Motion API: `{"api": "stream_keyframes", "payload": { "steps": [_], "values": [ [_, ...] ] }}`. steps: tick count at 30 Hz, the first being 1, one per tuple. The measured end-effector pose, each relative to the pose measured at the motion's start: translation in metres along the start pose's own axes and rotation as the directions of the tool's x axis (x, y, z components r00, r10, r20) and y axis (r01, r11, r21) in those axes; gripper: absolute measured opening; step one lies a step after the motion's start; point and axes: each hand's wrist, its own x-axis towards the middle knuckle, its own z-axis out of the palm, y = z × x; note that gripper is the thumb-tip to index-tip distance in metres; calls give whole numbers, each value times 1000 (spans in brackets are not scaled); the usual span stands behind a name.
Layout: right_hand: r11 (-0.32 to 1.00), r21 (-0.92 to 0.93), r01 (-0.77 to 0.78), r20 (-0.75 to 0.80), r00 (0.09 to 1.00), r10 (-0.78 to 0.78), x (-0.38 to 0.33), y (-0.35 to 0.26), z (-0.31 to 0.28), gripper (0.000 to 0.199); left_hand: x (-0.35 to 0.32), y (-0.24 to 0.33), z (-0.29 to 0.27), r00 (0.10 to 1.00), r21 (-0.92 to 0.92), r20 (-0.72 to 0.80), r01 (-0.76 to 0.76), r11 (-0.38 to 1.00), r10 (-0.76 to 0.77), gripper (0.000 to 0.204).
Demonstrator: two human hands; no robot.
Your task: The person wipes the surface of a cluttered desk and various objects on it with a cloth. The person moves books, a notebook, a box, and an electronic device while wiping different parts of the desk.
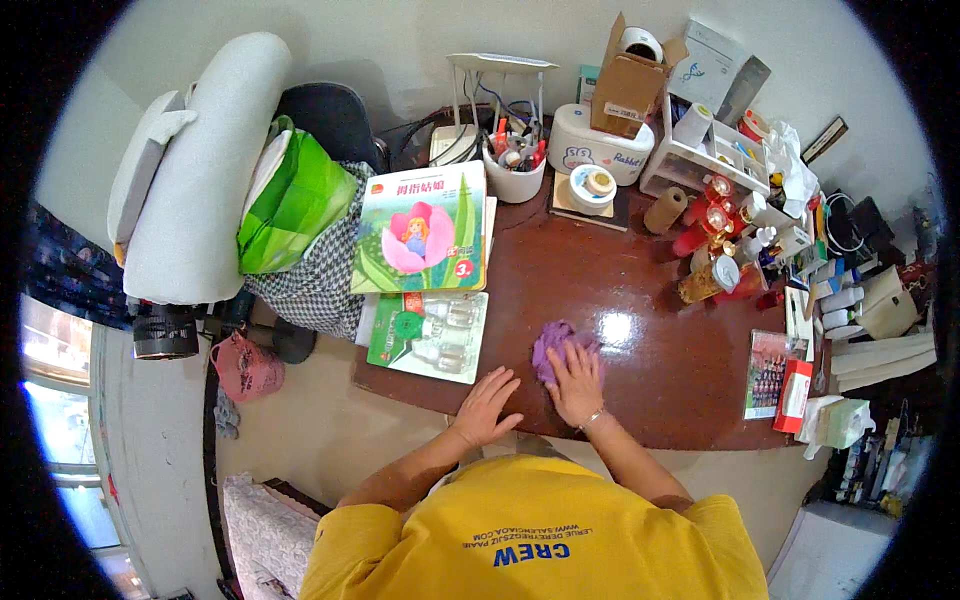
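A crumpled purple cloth [552,348] lies on the glossy dark red-brown table [540,265], near its front edge. My right hand [576,390] presses down on the cloth and holds it under its fingers; a bracelet circles that wrist. To the left, at the table's front edge, my left hand [486,408] rests with fingers apart and nothing in it. Just beyond it is a blister pack of clear glass-like pieces on a green and white card [428,335]. A picture book with a pink flower on its cover [420,228] sits partly over the pack's upper end.
Behind stand a white pen pot [515,178], a white lidded box [590,145] and a round white tub [592,188]. Bottles and jars [712,240] crowd the right side, below a white organizer [700,165]. A red box [793,396] lies near the right edge. A green bag [300,205] is at left.
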Motion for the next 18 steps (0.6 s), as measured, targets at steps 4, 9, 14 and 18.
{"api": "stream_keyframes", "payload": {
  "steps": [4, 9, 14, 18],
  "values": [
    [999, -29, 19, 36, 999, -18, 4, -9, -3, 61, -5, -10, -4, 1000, -213, -4, 10, 977, -11, 50],
    [982, 144, -122, -172, 974, 146, 28, -27, -39, 33, 9, 2, -87, 989, -210, -147, -39, 977, 8, 34],
    [841, 539, -45, -256, 942, 215, 113, -69, -53, 46, 37, -113, -171, 693, 22, -700, 261, 965, -171, 49],
    [678, 720, -148, -129, 932, 339, 189, -95, -26, 41, 51, -225, -184, 573, -522, -441, 463, 716, -691, 47]
  ]
}}
